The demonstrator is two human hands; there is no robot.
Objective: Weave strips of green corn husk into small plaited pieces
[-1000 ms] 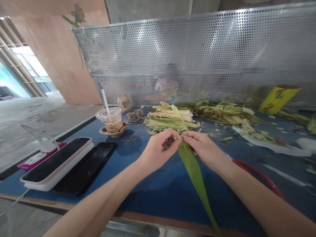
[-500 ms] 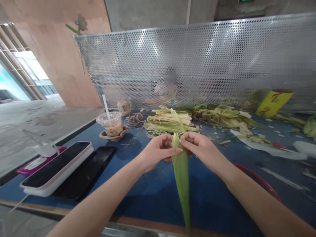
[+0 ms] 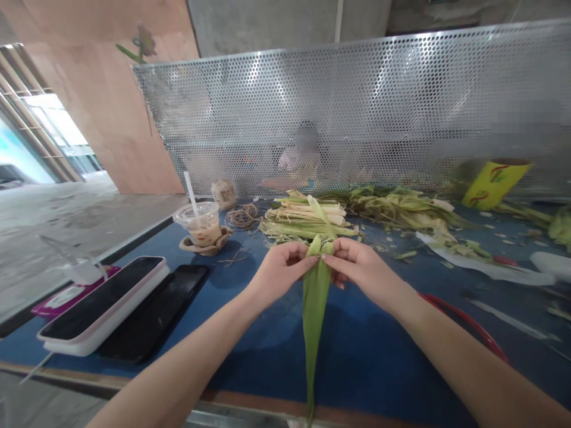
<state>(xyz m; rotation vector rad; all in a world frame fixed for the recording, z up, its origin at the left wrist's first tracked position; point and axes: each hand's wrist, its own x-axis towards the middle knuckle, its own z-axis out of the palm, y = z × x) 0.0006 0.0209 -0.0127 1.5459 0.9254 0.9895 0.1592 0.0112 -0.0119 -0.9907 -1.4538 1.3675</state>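
Blue tabletop (image 3: 263,362) shows below the fingers (image 3: 306,265). Left hand (image 3: 282,270) and right hand (image 3: 360,267) pinch a leaf (image 3: 316,297), top seemingly gathered, tail loose.

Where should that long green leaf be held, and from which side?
Best, I'd judge, to pinch the leaf by its broad upper end, coming from left and right as the left hand and right hand do: below, it narrows to a thin, hanging tail.
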